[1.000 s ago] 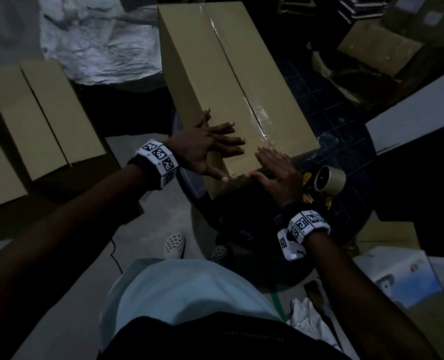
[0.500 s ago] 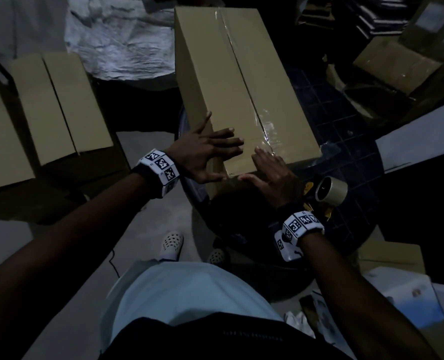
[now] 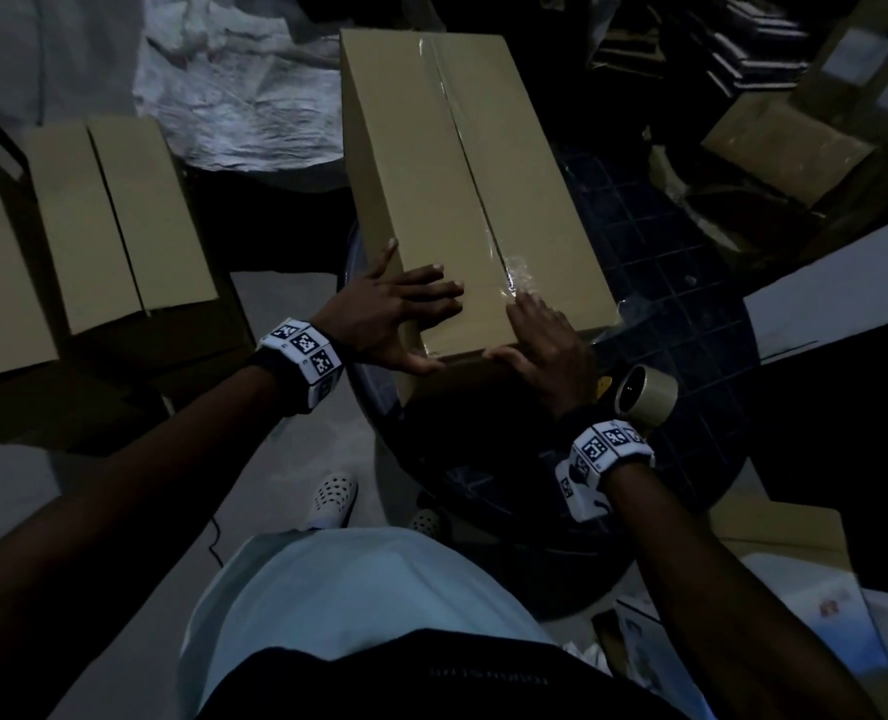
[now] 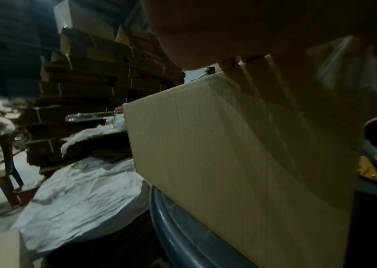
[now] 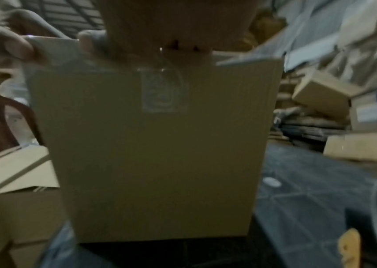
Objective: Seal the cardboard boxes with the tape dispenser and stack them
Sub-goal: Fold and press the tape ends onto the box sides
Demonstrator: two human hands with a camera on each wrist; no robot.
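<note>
Head view: tall cardboard box [image 3: 452, 189] stands on the dark round table [image 3: 691, 324], near end at the table's near edge by you, long clear tape strip [image 3: 462, 142] already down the top seam. Judging by plain corrugated walls and how freely it sits, it's probably light and likely empty, stiff along edges but the broad panels will dent if you squeeze mid-face; tape is slick, so don't grip there. Take it low on the two long sides or under the near corners. Your left hand [image 3: 389, 314] lies flat on the top near corner, fingers straight and spread, thumb down the end face, holding nothing. Your right hand [image 3: 545, 345] sits at the near top edge, fingers straight pressing the tape end over the rim, thumb along the edge. Tape dispenser [image 3: 644, 394] lies on the table just beside your right wrist, untouched. Left wrist view confirms tape wrapped over the end.
</note>
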